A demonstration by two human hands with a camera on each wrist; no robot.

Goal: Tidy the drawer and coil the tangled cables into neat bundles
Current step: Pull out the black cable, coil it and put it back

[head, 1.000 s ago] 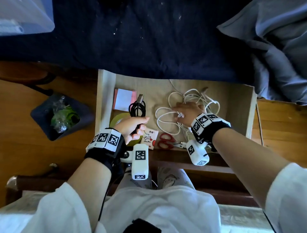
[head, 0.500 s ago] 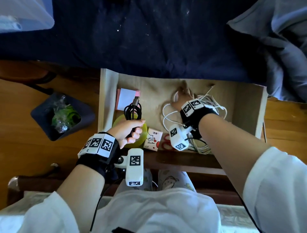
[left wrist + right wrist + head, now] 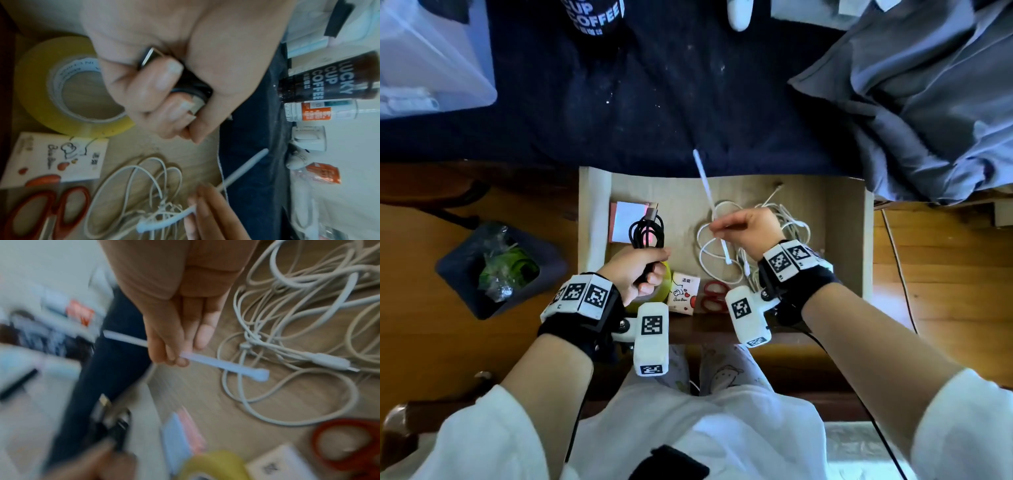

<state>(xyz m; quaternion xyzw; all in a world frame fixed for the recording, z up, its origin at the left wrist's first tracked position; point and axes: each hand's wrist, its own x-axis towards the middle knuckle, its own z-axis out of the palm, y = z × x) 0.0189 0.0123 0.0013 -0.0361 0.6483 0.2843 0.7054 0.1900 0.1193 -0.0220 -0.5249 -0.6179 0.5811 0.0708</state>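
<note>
A white cable tie (image 3: 711, 202) was pinched in the right hand (image 3: 748, 229) above tangled white cables (image 3: 767, 240) in the drawer (image 3: 839, 240); beside it, a coiled black cable (image 3: 646, 232), apparently USB, was clenched in the left hand (image 3: 635, 272).

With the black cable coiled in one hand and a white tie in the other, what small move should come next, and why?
Probably bring the white cable tie, pinched in the right hand, across to the coiled black cable gripped in the left hand and loop it round the coil. The coil looks finished but unbound, and the two are still apart.
</note>
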